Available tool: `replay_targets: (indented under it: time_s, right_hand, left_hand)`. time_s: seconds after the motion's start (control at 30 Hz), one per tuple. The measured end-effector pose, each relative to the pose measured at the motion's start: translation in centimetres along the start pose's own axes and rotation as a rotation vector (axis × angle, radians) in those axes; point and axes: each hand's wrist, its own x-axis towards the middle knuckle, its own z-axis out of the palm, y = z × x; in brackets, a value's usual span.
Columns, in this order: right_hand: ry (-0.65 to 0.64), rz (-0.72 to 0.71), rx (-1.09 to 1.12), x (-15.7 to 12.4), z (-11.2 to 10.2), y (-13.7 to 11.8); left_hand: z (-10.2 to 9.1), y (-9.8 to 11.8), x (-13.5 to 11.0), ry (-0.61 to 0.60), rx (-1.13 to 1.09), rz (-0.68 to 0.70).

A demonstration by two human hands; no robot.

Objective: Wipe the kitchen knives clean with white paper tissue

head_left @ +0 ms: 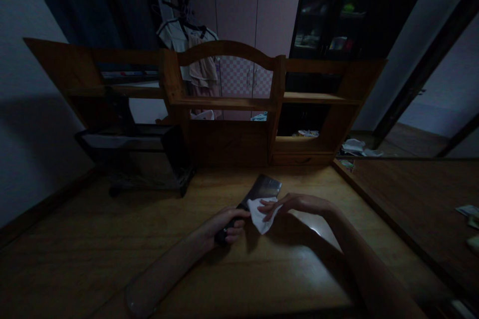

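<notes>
A cleaver (264, 187) is held above the wooden desk (239, 279), its broad blade pointing away and slightly right. My left hand (229, 224) is closed around its black handle, thumb along the top. Against the lower part of the blade lies a white cloth (259, 220), perhaps a tissue, with one corner hanging down. My right hand (285, 204) presses this cloth onto the blade with its fingers bent over it. Part of the blade is hidden beneath the cloth.
A wooden shelf unit (224, 104) runs along the desk's back. At the back left stands a dark rack-like object (138, 159). To the right, past a raised edge (374, 199), lies another brown surface (419, 189). The room is dim.
</notes>
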Motion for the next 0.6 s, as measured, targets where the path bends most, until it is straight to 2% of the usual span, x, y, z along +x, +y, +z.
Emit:
replay_targets:
  time_s: [0.13,0.23,0.37,0.43,0.5,0.6]
  right_hand:
    - [0.205,0.071,0.223,-0.1,-0.9,2.4]
    - [0.402,0.015,0.348,0.3,-2.1,4.2]
    - [0.884,-0.135,0.3,0.8,-3.6,4.8]
    - [1.05,-0.15,0.156,0.9,-3.7,4.7]
    - [1.026,-0.148,-0.019,1.1,-3.1,4.7]
    - [0.776,-0.122,-0.235,1.8,-1.4,5.3]
  left_hand:
    - [-0.1,0.0,-0.1,-0.001,-0.024,-0.018]
    - [-0.2,0.1,-0.2,-0.003,-0.039,-0.025]
    - [-0.2,0.0,-0.2,-0.028,-0.043,0.008]
    - [-0.3,-0.1,-0.2,-0.03,-0.042,0.007]
    - [-0.4,-0.2,-0.1,-0.036,-0.051,0.004]
    - [-0.6,-0.2,0.0,-0.045,-0.062,0.004]
